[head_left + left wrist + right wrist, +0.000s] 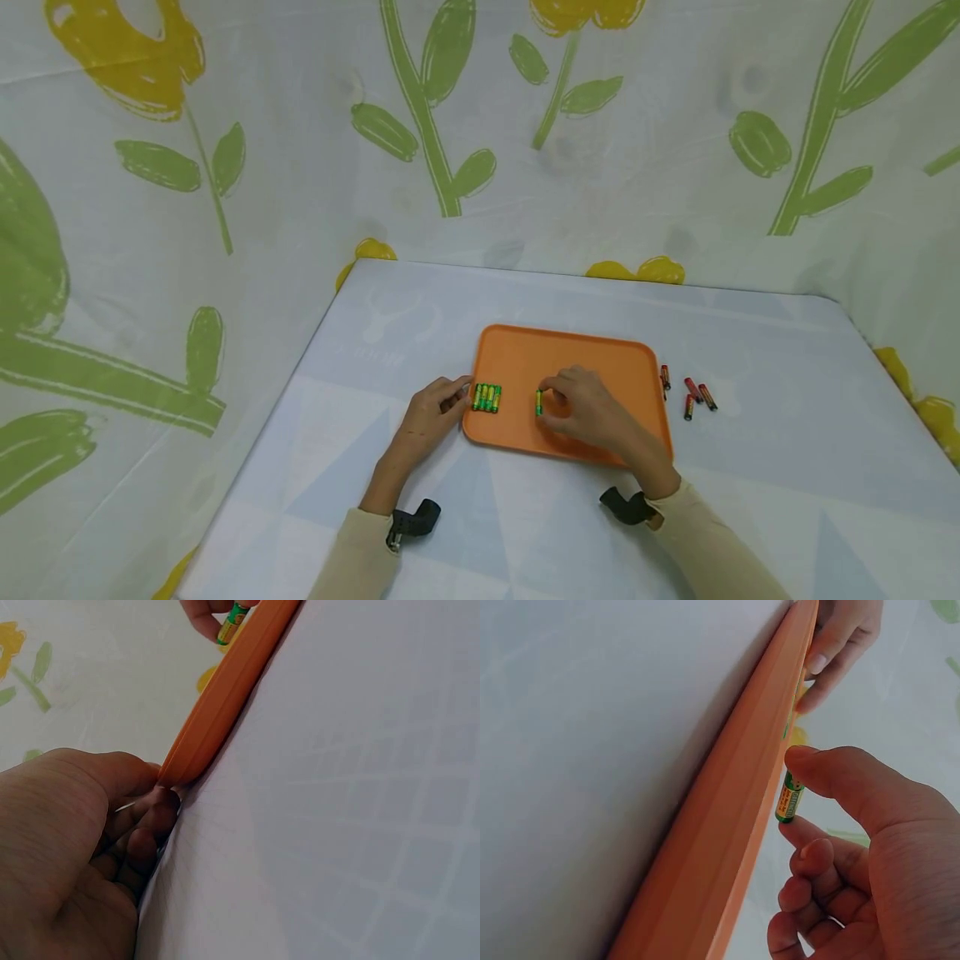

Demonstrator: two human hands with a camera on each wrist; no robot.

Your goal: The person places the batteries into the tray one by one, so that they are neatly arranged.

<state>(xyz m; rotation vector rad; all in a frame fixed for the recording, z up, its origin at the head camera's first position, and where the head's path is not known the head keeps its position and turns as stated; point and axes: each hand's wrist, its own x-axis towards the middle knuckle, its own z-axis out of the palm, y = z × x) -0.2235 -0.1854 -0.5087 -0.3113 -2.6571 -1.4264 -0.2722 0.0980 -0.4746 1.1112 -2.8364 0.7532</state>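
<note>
My right hand [591, 410] is over the orange tray [562, 343], pinching a green and yellow battery [538, 403] by its two ends between thumb and index finger. In the right wrist view that battery [789, 798] shows its printed label, and the other fingers are curled. At the tray's left edge, my left hand [429, 418] pinches the rim, thumb on top and fingers below, as the left wrist view shows. Beside its fingertips, several matching green and yellow batteries [487, 397] lie side by side in a row on the tray.
To the right of the tray, several red and black batteries [689, 407] lie loose on the pale patterned tabletop [780, 467]. A floral curtain [292, 167] stands behind the table and along its left side. Black bands with mounts [417, 520] sit at both wrists.
</note>
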